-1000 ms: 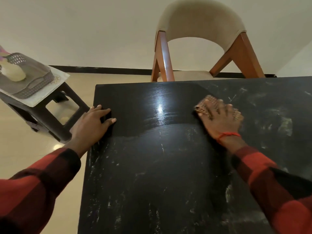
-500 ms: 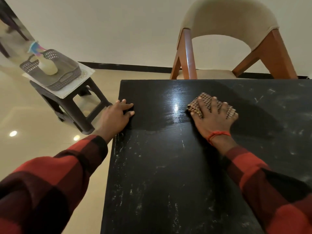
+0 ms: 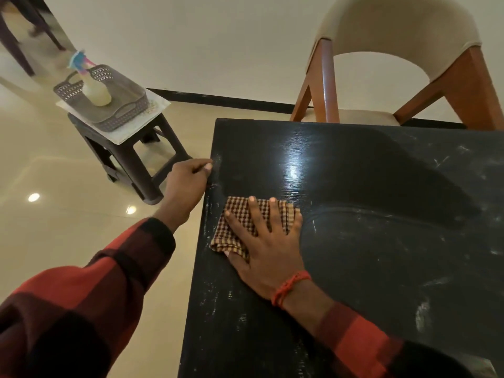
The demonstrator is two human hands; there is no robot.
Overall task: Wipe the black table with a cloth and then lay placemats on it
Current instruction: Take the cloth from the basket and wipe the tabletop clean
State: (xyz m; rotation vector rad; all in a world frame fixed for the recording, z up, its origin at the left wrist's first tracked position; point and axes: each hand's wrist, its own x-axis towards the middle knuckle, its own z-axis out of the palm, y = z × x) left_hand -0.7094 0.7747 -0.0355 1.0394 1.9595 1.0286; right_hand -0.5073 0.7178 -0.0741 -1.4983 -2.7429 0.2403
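The black table fills the right of the view, streaked with pale smears and a damp wiped arc. A brown checked cloth lies folded near the table's left edge. My right hand presses flat on the cloth with fingers spread. My left hand is at the table's left edge, fingers curled with the thumb against the edge. Pale placemats lie on a stool to the left, under a grey basket.
A dark plastic stool stands left of the table, carrying a grey perforated basket with a spray bottle in it. A wooden chair with beige upholstery stands at the table's far side. Glossy beige floor lies to the left.
My right hand has slid the cloth leftwards and nearer, from mid-table to the left edge. My left hand has drawn back from the tabletop to its edge. The view has swung left.
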